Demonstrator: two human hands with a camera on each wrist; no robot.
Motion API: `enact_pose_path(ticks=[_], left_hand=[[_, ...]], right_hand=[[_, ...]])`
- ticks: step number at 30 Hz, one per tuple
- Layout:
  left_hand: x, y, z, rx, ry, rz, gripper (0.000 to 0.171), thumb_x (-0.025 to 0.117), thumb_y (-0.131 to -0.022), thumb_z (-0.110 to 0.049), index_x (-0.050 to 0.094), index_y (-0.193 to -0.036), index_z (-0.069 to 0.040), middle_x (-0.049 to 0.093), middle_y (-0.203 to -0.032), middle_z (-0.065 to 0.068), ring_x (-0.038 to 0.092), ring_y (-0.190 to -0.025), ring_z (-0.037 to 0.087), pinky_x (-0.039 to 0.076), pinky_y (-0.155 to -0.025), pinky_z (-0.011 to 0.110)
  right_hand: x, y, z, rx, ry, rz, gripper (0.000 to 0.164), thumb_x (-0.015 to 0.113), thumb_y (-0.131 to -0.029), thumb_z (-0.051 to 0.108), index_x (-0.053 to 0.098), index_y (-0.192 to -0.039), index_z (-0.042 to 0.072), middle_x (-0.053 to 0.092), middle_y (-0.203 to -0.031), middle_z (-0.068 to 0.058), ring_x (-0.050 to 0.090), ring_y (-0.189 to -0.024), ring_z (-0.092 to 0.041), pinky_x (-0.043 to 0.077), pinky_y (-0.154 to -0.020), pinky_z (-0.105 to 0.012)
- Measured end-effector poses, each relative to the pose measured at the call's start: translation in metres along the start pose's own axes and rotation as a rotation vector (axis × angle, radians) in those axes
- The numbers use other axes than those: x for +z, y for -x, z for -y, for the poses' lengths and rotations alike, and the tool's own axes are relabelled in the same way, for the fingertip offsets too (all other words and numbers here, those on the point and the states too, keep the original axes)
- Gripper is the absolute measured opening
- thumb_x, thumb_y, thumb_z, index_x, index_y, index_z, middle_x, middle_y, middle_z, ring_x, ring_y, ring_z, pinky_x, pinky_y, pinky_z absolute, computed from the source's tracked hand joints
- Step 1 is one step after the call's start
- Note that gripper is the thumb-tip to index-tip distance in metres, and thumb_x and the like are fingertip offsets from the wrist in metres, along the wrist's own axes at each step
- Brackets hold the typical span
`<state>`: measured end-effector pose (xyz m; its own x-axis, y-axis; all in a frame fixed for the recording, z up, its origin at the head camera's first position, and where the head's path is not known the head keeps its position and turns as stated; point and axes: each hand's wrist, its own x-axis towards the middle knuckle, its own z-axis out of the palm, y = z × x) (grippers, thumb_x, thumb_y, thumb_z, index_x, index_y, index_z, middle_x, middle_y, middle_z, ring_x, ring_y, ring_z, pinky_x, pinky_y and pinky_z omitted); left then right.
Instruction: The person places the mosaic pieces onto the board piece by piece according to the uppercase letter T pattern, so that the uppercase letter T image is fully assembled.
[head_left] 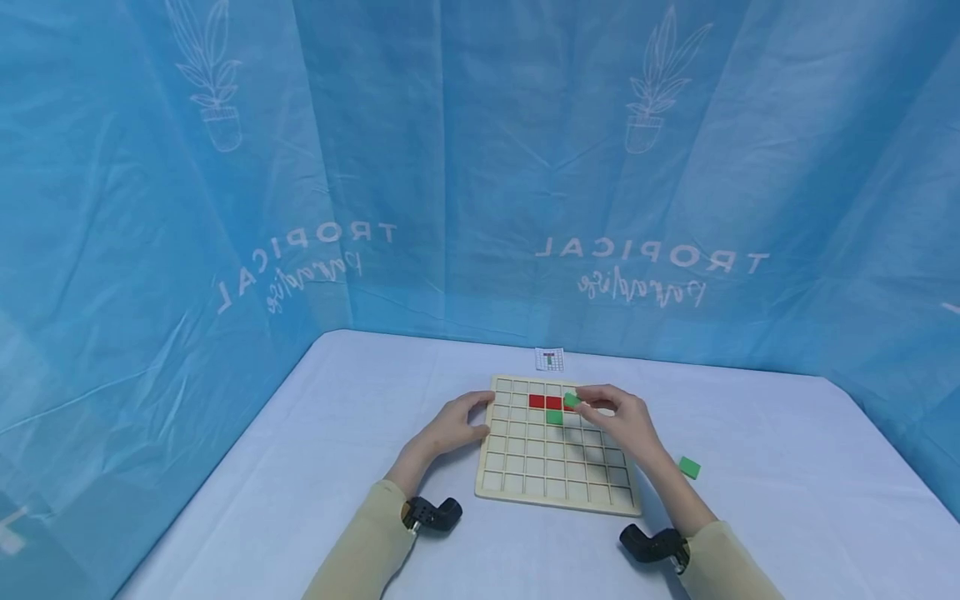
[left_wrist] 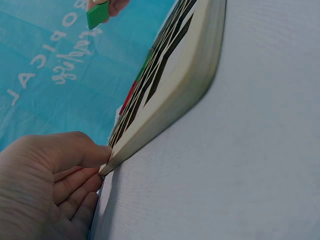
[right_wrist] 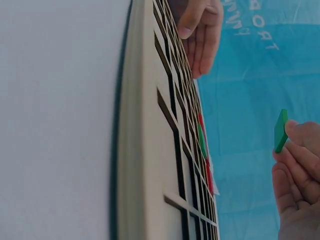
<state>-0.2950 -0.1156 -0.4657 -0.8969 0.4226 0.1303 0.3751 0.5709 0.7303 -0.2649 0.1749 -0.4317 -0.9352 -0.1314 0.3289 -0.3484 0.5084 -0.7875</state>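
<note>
A wooden grid board (head_left: pixel 517 498) lies on the white table. Red tiles (head_left: pixel 537 402) fill a short row near its far side, the rightmost partly hidden. One green tile (head_left: pixel 554 417) sits in the cell just nearer than the middle red one. My right hand (head_left: pixel 626 421) pinches another green tile (right_wrist: pixel 280 131) between thumb and fingertips, raised above the board. At the board's left edge, my left hand (head_left: pixel 450 425) touches the rim with thumb and fingers set apart along it; the left wrist view shows the thumb tip (left_wrist: pixel 106 152) against that rim.
A small printed card (head_left: pixel 549 359) with a red and green T pattern lies beyond the board. One loose green tile (head_left: pixel 689 467) rests on the table right of the board, near my right forearm. Blue printed cloth (head_left: pixel 480 167) hangs around the table.
</note>
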Motion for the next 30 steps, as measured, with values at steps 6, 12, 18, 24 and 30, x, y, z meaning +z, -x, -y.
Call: enact_pose_path(ticks=[6,12,18,24,30], left_hand=[[0.0,0.0,0.0,-0.007,-0.004,0.001,0.059,0.064,-0.083,-0.006,0.044,-0.138,-0.001,0.045,-0.14,0.014,0.038,-0.132,0.029,0.03,-0.111,0.04],[-0.001,0.0,-0.002,-0.003,-0.003,0.007,0.058,0.064,-0.084,-0.006,0.043,-0.138,0.0,0.044,-0.141,0.015,0.036,-0.133,0.029,0.03,-0.111,0.04],[-0.001,0.0,-0.002,-0.008,-0.006,0.008,0.058,0.064,-0.085,-0.007,0.043,-0.139,0.0,0.044,-0.141,0.014,0.036,-0.133,0.028,0.03,-0.111,0.039],[-0.001,0.0,-0.003,-0.006,-0.003,0.005,0.059,0.064,-0.084,-0.007,0.043,-0.139,0.0,0.044,-0.141,0.014,0.036,-0.133,0.028,0.03,-0.111,0.04],[0.0,0.001,-0.001,-0.01,-0.002,0.007,0.058,0.064,-0.085,-0.007,0.043,-0.139,-0.001,0.044,-0.141,0.014,0.036,-0.133,0.028,0.029,-0.111,0.04]], right_hand=[[0.006,0.001,-0.003,-0.027,-0.032,0.03,0.035,0.073,-0.084,0.023,0.068,-0.113,0.006,0.067,-0.108,-0.005,0.063,-0.096,-0.021,0.056,-0.08,-0.031],[0.012,0.003,-0.007,-0.023,-0.023,0.04,0.029,0.072,-0.084,0.021,0.069,-0.11,0.01,0.068,-0.106,-0.003,0.063,-0.095,-0.02,0.056,-0.08,-0.033],[0.015,0.005,-0.016,-0.048,-0.048,0.074,0.028,0.073,-0.083,0.017,0.069,-0.11,0.008,0.068,-0.103,-0.003,0.063,-0.095,-0.02,0.054,-0.083,-0.042],[0.02,0.006,-0.032,-0.096,-0.008,0.102,0.029,0.074,-0.083,0.021,0.07,-0.109,0.009,0.067,-0.105,0.002,0.064,-0.092,-0.014,0.056,-0.079,-0.03],[0.026,0.009,-0.037,-0.127,-0.026,0.123,0.029,0.074,-0.082,0.02,0.07,-0.108,0.008,0.066,-0.105,0.002,0.064,-0.094,-0.016,0.055,-0.081,-0.027]])
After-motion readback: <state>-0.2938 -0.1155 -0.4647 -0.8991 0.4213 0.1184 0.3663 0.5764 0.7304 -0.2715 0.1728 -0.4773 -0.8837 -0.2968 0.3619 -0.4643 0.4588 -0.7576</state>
